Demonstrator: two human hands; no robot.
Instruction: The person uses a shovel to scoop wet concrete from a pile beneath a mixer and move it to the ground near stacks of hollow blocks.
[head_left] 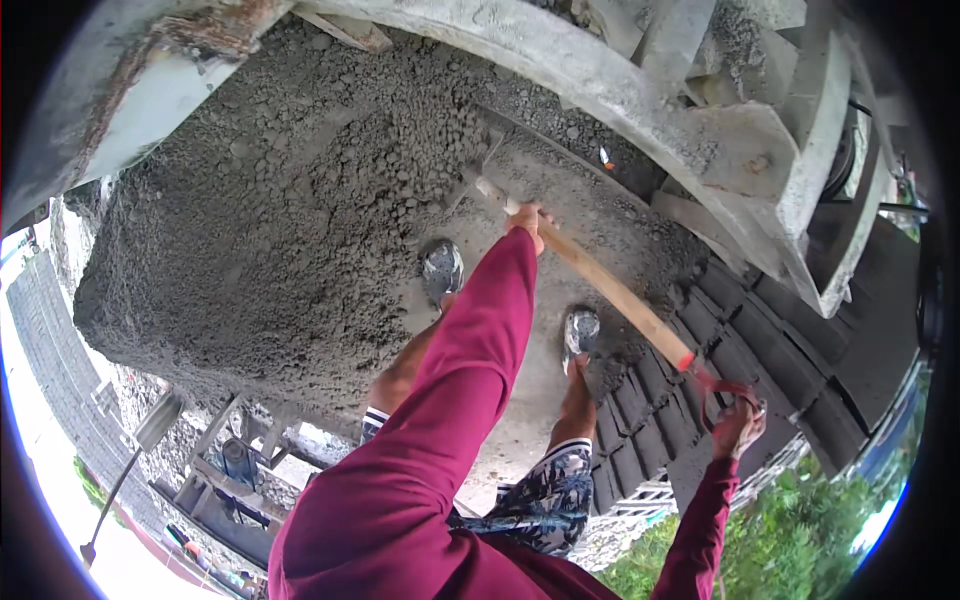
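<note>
A dusty grey concrete floor [510,385] lies under the person's feet, with a large mound of dark grey, lumpy, mortar-like mix [260,230] spread over the left side, rows of dark grey, narrow rectangular blocks [745,330] at right, and a pale, mix-caked, curved metal frame [560,45] arching above. The long-handled tool with a pale wooden shaft and red end handle [615,285] slants across the floor, its head end touching the mound's right edge. The left hand [530,220] is wrapped around the shaft near that head. The right hand [738,428] is closed on the red end handle, beside the blocks. Grey-smeared shoes [443,270] stand either side of the bare floor
</note>
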